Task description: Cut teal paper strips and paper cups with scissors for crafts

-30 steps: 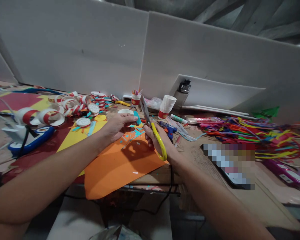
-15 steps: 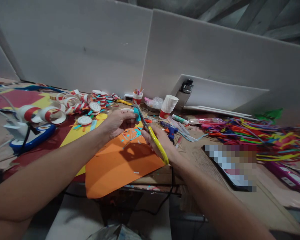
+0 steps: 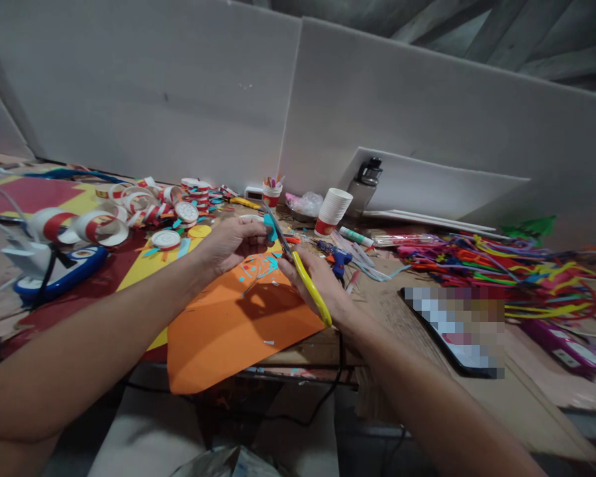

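My left hand pinches a small piece of turquoise paper between thumb and fingers. In my right hand are scissors with yellow handles, their blades pointing up and away beside the turquoise piece. Whether the blades are touching the paper is hard to make out. Under both hands lies a sheet of orange paper, its front corner hanging over the table edge. Turquoise scraps are scattered on its far part.
Cut paper-cup rings and decorated discs lie on the left. Behind stand stacked paper cups and a bottle. A blue glue gun, a phone and colourful pipe cleaners are on the right.
The whole view has shifted very slightly. Both hands keep nearly the same pose, with the turquoise paper and the scissors still held.
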Tool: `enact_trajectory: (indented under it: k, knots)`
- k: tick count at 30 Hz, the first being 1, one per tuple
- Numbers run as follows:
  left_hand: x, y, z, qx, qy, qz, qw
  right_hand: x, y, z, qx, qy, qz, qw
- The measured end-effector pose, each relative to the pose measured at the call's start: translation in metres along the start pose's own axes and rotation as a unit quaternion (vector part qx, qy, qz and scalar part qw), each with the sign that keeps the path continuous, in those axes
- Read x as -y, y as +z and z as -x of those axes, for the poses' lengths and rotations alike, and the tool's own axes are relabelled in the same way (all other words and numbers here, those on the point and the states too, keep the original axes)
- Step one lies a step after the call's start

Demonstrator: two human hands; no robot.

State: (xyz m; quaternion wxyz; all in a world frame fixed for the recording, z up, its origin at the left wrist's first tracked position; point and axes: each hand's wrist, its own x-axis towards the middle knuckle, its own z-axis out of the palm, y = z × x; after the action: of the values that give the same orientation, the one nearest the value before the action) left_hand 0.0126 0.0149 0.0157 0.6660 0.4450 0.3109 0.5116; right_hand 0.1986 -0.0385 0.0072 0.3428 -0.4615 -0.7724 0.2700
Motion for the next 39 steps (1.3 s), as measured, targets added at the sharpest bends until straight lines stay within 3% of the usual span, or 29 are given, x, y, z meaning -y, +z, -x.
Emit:
enact_trajectory:
  k: [10,15,20,24,26,30,33,39]
  knots:
    - [-0.001,0.000,0.001,-0.001,-0.005,-0.004,1.000,-0.010,0.006,0.000,-0.020,-0.010,-0.017,1.000]
    - [-0.002,0.000,0.001,-0.007,-0.011,-0.008,1.000,-0.009,0.008,0.000,-0.022,0.021,-0.040,0.999]
    - [-0.002,0.000,0.002,0.003,-0.004,-0.016,1.000,-0.009,0.010,-0.001,-0.013,0.056,-0.094,0.994]
    - [0.000,0.002,0.005,0.019,0.028,-0.095,0.995,-0.006,0.006,-0.005,-0.073,0.077,-0.192,0.976]
    - [0.001,0.006,0.008,-0.008,0.078,-0.192,0.978,-0.003,0.004,-0.007,-0.117,0.071,-0.230,0.964]
    - [0.007,0.015,0.016,-0.066,0.187,-0.361,0.911,0.002,0.004,-0.010,-0.149,0.040,-0.232,0.960]
    - [0.014,0.020,0.020,-0.049,0.228,-0.390,0.891,0.002,0.008,-0.010,-0.144,0.034,-0.219,0.964]
    - [0.024,0.022,0.023,0.003,0.237,-0.437,0.868,-0.004,0.012,-0.011,-0.153,-0.017,-0.218,0.964]
